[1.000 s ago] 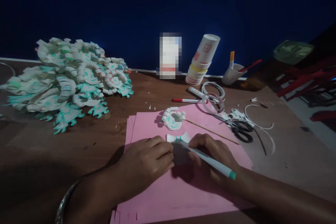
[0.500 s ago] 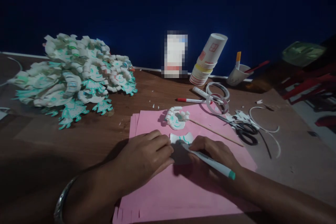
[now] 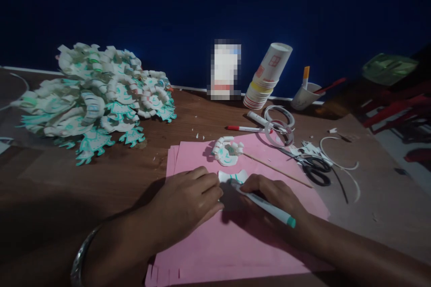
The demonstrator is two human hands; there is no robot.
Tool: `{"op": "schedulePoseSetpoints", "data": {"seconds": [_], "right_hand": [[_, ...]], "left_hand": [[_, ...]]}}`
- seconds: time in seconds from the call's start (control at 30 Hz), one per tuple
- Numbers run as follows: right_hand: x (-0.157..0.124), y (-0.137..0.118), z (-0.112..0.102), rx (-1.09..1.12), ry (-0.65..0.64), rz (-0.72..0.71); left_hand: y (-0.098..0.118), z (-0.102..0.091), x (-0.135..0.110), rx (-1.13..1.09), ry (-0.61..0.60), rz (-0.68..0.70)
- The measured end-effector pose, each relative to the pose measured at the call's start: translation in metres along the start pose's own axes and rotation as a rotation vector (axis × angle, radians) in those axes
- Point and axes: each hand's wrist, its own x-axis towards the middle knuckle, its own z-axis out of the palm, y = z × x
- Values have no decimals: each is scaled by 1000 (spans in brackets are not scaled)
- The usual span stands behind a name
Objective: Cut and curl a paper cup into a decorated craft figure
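Note:
My right hand (image 3: 278,195) is closed around a white marker with a green end (image 3: 269,208), its tip on a small white paper piece (image 3: 239,176). Green lines show on the upper part of that piece; its lower part lies in shadow. My left hand (image 3: 188,195) presses its fingers together at the left edge of the piece, seemingly holding it. Just beyond both hands lies a small paper face with curled strips for hair (image 3: 229,158), with a thin wooden stick (image 3: 279,171) running off to its right. Pink sheets (image 3: 208,251) lie beneath everything.
A heap of similar paper figures (image 3: 97,98) fills the back left. Toward the right are stacked paper cups (image 3: 269,71), a cup holding pens (image 3: 305,96), tape rolls (image 3: 279,118), a red-capped marker (image 3: 247,129), black scissors (image 3: 316,170) and paper scraps. A blurred upright block (image 3: 225,69) stands behind.
My right hand has shifted a little, and the marker's green end has moved slightly left and up. The left hand keeps its place beside the white paper piece.

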Motion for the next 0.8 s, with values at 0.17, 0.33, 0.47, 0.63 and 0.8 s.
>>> {"op": "schedulePoseSetpoints", "data": {"seconds": [0.17, 0.33, 0.47, 0.63, 0.8], "right_hand": [[0, 2, 1, 20, -9, -28], [1, -1, -1, 30, 1, 2], [1, -2, -3, 19, 28, 34], [1, 1, -1, -11, 9, -37], [2, 2, 0, -16, 15, -58]], "left_hand": [[-1, 2, -1, -3, -7, -8], [-1, 1, -1, 1, -16, 0], [0, 1, -1, 4, -15, -6], [1, 1, 0, 4, -9, -4], [1, 1, -1, 6, -10, 4]]}}
